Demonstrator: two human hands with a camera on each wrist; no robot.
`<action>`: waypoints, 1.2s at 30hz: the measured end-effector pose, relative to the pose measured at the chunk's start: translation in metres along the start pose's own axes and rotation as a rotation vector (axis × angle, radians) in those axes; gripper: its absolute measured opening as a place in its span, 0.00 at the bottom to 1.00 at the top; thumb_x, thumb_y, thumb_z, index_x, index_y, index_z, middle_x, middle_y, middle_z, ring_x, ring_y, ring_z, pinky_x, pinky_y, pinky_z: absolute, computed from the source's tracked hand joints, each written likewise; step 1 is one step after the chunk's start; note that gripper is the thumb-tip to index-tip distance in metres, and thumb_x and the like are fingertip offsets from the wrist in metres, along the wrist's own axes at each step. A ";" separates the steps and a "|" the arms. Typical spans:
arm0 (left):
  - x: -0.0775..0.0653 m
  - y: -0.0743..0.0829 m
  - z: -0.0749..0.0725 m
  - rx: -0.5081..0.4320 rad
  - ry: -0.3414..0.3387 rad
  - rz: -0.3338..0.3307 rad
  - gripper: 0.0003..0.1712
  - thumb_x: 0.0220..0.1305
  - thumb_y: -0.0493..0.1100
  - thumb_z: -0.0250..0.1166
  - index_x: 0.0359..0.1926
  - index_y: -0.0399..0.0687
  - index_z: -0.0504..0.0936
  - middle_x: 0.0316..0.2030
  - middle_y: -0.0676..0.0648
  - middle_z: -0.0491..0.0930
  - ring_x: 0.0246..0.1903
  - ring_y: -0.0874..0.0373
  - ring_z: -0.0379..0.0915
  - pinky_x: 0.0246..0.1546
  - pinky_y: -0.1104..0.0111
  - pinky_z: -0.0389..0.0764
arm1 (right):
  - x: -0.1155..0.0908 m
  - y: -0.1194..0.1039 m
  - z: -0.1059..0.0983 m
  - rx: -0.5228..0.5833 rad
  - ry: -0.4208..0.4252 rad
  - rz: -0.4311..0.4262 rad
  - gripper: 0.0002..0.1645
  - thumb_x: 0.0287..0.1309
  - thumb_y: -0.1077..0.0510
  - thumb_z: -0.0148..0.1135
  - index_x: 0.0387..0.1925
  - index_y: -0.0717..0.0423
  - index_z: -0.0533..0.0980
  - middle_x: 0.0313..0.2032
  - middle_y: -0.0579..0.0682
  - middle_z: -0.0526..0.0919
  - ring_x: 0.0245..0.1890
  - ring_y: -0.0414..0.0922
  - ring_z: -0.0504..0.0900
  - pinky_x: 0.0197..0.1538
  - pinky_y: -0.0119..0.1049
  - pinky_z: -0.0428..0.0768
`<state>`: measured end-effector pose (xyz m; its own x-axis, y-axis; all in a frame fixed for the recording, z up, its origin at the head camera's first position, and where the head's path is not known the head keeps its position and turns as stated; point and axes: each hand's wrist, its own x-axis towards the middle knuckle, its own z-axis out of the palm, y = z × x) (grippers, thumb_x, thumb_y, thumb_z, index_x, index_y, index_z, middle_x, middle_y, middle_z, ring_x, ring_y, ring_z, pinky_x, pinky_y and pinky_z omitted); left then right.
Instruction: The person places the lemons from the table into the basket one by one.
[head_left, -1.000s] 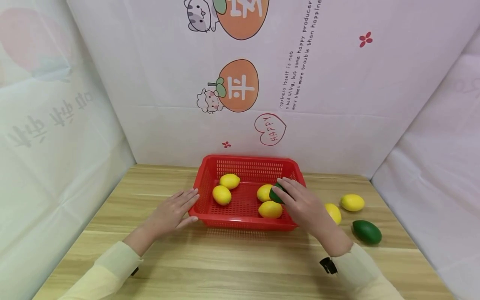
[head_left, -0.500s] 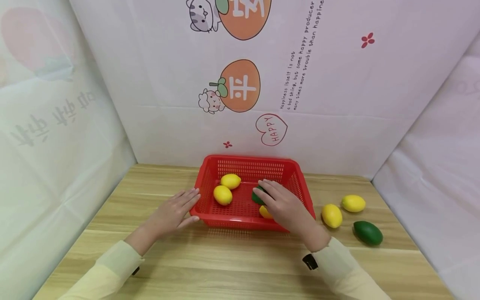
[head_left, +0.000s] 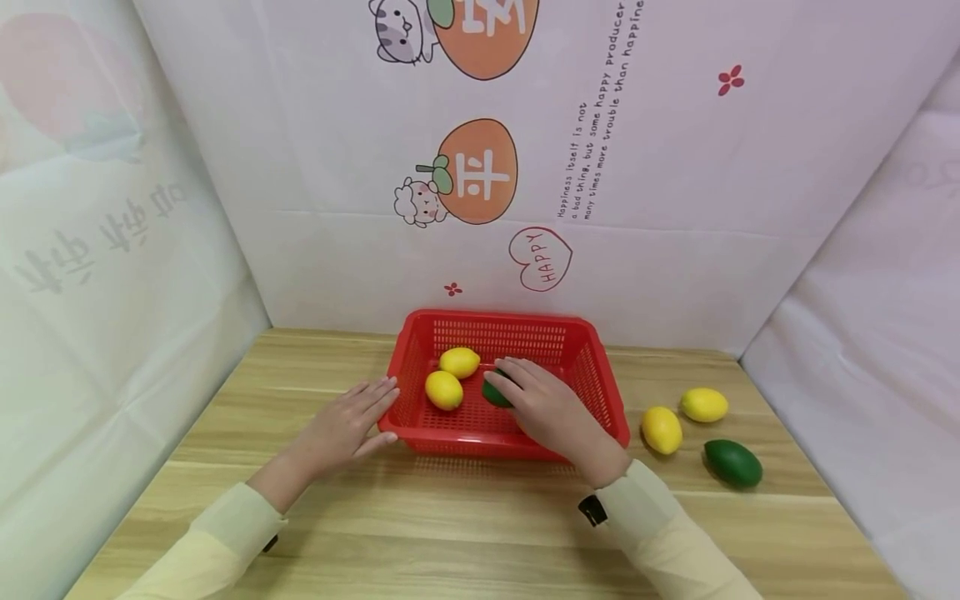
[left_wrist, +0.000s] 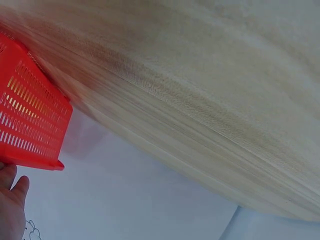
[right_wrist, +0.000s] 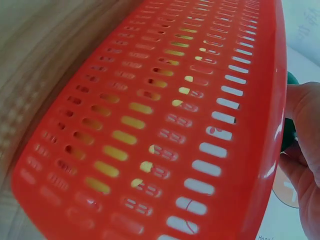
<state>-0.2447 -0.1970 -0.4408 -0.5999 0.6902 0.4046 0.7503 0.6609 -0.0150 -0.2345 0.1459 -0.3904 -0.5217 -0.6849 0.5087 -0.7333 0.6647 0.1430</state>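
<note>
A red slotted plastic basket [head_left: 480, 437] stands against the back wall. At its left end my left hand [head_left: 345, 423] rests on the rim, fingers straight and thumb spread. My right hand [head_left: 551, 408] reaches over the front rim and grips a dark green oval fruit [head_left: 495, 392] inside the basket. Part of that green fruit [right_wrist: 289, 135] shows past the rim in the right wrist view. Two yellow lemons, one behind [head_left: 459, 362] and one in front [head_left: 444, 391], lie in the basket's left half. More yellow shows through the slots, mostly hidden by my right hand in the head view.
Right of the basket, two more lemons [head_left: 662, 430] and another dark green oval fruit [head_left: 732, 463] lie on the wooden table [head_left: 420, 533]. White printed cloth walls [head_left: 337, 275] enclose the table at the back and sides.
My right hand has moved left across the basket with the green fruit, passing over the right-hand lemons and covering them. My left hand has stayed on the rim.
</note>
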 end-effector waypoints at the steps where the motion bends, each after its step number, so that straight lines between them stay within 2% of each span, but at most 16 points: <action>1: 0.000 0.000 0.000 0.000 0.000 -0.001 0.40 0.58 0.54 0.69 0.65 0.35 0.70 0.66 0.38 0.67 0.66 0.44 0.62 0.64 0.49 0.64 | 0.001 0.000 0.001 0.006 -0.013 0.007 0.41 0.40 0.61 0.80 0.59 0.55 0.75 0.59 0.57 0.76 0.60 0.52 0.74 0.60 0.46 0.74; 7: 0.000 0.000 0.001 0.019 0.001 0.009 0.41 0.58 0.54 0.69 0.66 0.35 0.70 0.66 0.38 0.67 0.66 0.44 0.62 0.63 0.49 0.65 | 0.005 -0.002 0.004 0.036 -0.106 0.053 0.41 0.41 0.59 0.81 0.60 0.53 0.73 0.59 0.55 0.76 0.59 0.51 0.74 0.59 0.47 0.75; 22: -0.003 0.001 0.002 0.014 -0.011 -0.012 0.40 0.60 0.55 0.68 0.66 0.35 0.69 0.67 0.39 0.66 0.67 0.45 0.60 0.64 0.49 0.64 | 0.007 -0.002 0.007 0.065 -0.225 0.156 0.42 0.43 0.56 0.80 0.62 0.50 0.73 0.58 0.52 0.77 0.59 0.49 0.74 0.60 0.47 0.74; 30: -0.002 0.000 0.001 0.016 0.001 0.007 0.40 0.60 0.55 0.67 0.66 0.34 0.70 0.67 0.38 0.66 0.67 0.45 0.61 0.64 0.49 0.64 | 0.006 0.002 0.004 0.059 -0.196 0.144 0.39 0.46 0.54 0.78 0.62 0.50 0.74 0.56 0.49 0.79 0.58 0.45 0.75 0.59 0.41 0.75; 36: -0.001 0.000 0.000 0.009 0.022 0.026 0.39 0.60 0.54 0.68 0.65 0.34 0.70 0.65 0.37 0.68 0.66 0.44 0.62 0.63 0.49 0.66 | 0.003 0.006 0.003 0.067 -0.162 0.133 0.37 0.47 0.54 0.77 0.61 0.52 0.75 0.55 0.50 0.79 0.57 0.46 0.76 0.59 0.42 0.75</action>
<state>-0.2440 -0.1981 -0.4414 -0.5740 0.7003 0.4244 0.7628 0.6457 -0.0337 -0.2417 0.1471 -0.3906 -0.6748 -0.6353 0.3756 -0.6780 0.7346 0.0246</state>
